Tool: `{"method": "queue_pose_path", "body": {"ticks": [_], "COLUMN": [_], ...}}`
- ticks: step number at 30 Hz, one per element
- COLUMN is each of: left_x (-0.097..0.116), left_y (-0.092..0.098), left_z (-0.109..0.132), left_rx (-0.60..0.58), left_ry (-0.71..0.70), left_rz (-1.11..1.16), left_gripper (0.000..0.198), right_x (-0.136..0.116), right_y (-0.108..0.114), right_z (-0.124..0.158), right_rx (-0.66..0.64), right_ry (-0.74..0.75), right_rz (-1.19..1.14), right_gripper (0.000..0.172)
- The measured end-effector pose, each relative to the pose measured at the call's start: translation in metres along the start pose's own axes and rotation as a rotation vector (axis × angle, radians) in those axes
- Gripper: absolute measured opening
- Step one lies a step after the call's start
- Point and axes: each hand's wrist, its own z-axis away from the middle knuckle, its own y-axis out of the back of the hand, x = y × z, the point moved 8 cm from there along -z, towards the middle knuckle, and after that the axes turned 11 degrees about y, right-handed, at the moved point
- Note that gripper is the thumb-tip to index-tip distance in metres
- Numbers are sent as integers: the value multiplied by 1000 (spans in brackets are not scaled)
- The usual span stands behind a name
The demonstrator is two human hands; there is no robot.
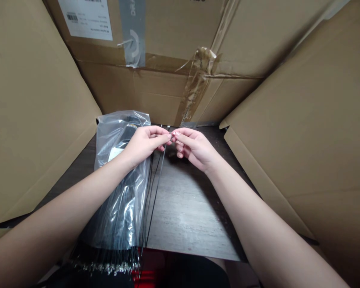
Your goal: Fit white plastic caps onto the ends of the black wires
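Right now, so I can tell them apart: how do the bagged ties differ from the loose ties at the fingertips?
The bagged ties form a thick bundle, while the loose ties are only a few strands. The bagged ties sit inside a clear plastic bag; the loose ties are bare. The bagged ties lie below the left hand; the loose ties hang from between its fingertips and the right hand's, over a wooden board. Both are thin and black.

Soft, dim light, with glare on the plastic bag point(112, 138), edges warped
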Motion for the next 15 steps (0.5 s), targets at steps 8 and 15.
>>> {"method": "queue_pose_path", "body": {"ticks": [8, 15], "left_x": [3, 6], "left_y": [-5, -5], "left_z": [1, 2], "left_rx": [-22, -20], "left_ry": [-46, -77], "left_rz": [-29, -40], "left_gripper": [12, 13], "right_x": [-6, -6], "right_y": [-8, -9], "right_z": [2, 2], "right_rx": [-47, -48], "right_ry": [-14, -6], "right_rz": [-58, -76], "right_gripper": [42, 43]}}
